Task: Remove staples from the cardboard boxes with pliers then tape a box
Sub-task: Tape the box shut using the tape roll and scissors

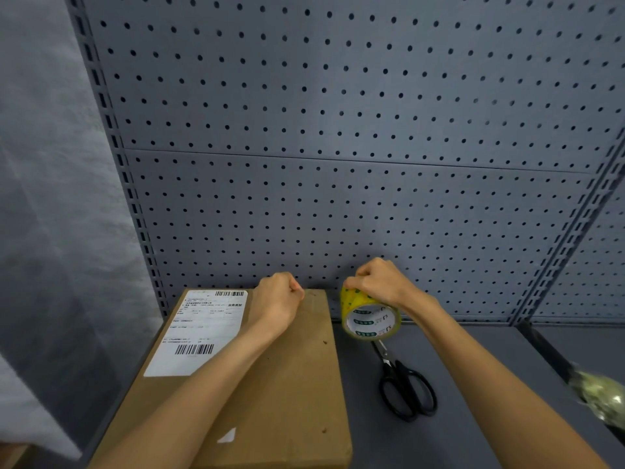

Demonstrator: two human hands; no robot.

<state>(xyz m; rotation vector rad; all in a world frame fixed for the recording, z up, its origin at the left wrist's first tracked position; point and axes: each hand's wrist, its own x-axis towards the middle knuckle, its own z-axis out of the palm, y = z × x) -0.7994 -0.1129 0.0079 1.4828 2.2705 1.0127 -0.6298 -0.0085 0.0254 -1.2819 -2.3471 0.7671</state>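
Both forearms extend forward: left hand (279, 296) fisted over cardboard box (287, 384), contents indiscernible; right hand (375, 282) grips tape roll (370, 316).

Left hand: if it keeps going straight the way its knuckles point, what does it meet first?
Probably the grey pegboard. The left hand sits fisted at the cardboard box's far edge, with nothing visible between; the gap is unclear.

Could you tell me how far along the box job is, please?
No pliers in view, so staple pulling looks finished. Taping is starting: the right hand grips the tape roll beside the box, and the left hand is curled at its far edge. No tape strip shows yet. Scissors wait nearby.
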